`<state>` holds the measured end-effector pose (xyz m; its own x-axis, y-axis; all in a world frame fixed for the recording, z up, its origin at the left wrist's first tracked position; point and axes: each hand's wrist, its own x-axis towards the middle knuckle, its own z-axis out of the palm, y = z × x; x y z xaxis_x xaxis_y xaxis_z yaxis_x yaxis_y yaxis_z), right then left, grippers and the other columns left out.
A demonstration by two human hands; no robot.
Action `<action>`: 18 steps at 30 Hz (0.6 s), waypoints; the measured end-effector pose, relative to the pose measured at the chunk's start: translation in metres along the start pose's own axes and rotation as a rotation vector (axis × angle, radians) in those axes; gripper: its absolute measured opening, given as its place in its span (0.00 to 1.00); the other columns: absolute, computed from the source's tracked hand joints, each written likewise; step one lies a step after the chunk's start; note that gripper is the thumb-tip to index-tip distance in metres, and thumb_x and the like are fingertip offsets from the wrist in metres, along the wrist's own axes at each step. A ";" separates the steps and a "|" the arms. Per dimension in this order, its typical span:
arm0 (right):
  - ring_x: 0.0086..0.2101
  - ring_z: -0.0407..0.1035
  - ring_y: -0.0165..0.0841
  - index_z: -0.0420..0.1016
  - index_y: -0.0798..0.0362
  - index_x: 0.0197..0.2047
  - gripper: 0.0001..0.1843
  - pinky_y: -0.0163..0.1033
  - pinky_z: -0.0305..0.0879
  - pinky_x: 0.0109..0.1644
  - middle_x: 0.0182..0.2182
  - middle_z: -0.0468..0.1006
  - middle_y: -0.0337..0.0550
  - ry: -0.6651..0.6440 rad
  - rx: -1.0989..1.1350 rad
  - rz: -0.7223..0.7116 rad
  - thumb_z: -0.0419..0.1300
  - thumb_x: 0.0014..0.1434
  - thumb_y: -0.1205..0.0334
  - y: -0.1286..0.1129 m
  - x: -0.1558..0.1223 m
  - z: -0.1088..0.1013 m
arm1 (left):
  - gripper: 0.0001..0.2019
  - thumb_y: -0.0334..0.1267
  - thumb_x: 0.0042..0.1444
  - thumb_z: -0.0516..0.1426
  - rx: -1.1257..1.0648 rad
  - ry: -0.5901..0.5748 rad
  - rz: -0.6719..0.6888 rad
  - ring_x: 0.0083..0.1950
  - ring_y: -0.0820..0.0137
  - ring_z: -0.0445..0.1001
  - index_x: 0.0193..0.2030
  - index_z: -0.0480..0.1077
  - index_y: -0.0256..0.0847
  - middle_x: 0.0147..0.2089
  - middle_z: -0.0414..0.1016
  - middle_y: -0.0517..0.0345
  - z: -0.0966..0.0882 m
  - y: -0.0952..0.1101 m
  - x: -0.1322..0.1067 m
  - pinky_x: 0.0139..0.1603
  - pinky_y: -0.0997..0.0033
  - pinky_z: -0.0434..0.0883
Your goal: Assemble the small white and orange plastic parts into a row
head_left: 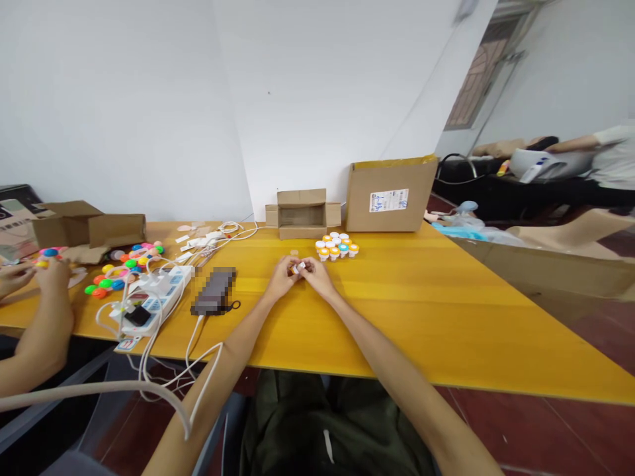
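Both my hands meet over the middle of the yellow table [446, 311]. My left hand [282, 276] and my right hand [317, 276] have their fingers curled together around a small white and orange toy piece [299, 267], held between the fingertips. Just beyond them stands a cluster of several small white pieces with orange and teal tops [336, 246]. A tiny pale round bit [294, 252] lies on the table just behind my hands.
An open small cardboard box [303, 213] and a larger labelled box [391, 194] stand at the back. A dark pixelated device [214, 291], a power strip [156, 297] with white cables and colourful balls [122, 268] lie left. Another person's hands [34, 277] work at the far left.
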<state>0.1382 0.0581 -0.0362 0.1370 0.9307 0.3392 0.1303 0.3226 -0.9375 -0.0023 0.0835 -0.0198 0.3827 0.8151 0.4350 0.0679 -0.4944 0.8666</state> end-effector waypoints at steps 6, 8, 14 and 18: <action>0.38 0.76 0.37 0.74 0.49 0.39 0.06 0.42 0.72 0.45 0.37 0.82 0.43 0.062 -0.365 -0.066 0.57 0.61 0.59 -0.014 -0.007 0.002 | 0.11 0.31 0.48 0.66 0.079 -0.008 0.016 0.43 0.65 0.78 0.40 0.74 0.42 0.43 0.80 0.56 -0.001 -0.009 0.001 0.45 0.68 0.75; 0.42 0.74 0.39 0.75 0.49 0.40 0.09 0.43 0.69 0.49 0.40 0.81 0.46 0.120 -0.618 -0.168 0.54 0.65 0.60 -0.023 -0.009 0.000 | 0.12 0.30 0.47 0.66 0.104 0.022 0.020 0.44 0.65 0.78 0.39 0.75 0.42 0.41 0.80 0.56 -0.001 -0.012 0.002 0.47 0.66 0.75; 0.52 0.68 0.46 0.79 0.55 0.46 0.17 0.51 0.60 0.59 0.49 0.78 0.58 0.055 -1.293 -0.272 0.49 0.68 0.66 -0.051 0.004 -0.012 | 0.14 0.27 0.44 0.67 0.156 0.045 0.035 0.43 0.65 0.77 0.38 0.75 0.42 0.42 0.79 0.57 -0.001 -0.017 0.003 0.50 0.64 0.74; 0.58 0.62 0.51 0.78 0.55 0.53 0.19 0.59 0.50 0.66 0.56 0.75 0.60 -0.017 -1.470 -0.158 0.50 0.66 0.64 -0.059 0.023 -0.021 | 0.14 0.26 0.44 0.66 0.184 0.047 0.033 0.43 0.66 0.76 0.38 0.75 0.43 0.41 0.78 0.58 0.000 -0.016 0.003 0.49 0.64 0.73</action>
<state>0.1545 0.0568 0.0289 0.0172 0.9084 0.4177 0.9990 -0.0324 0.0293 -0.0026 0.0941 -0.0327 0.3443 0.8087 0.4768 0.2252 -0.5642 0.7943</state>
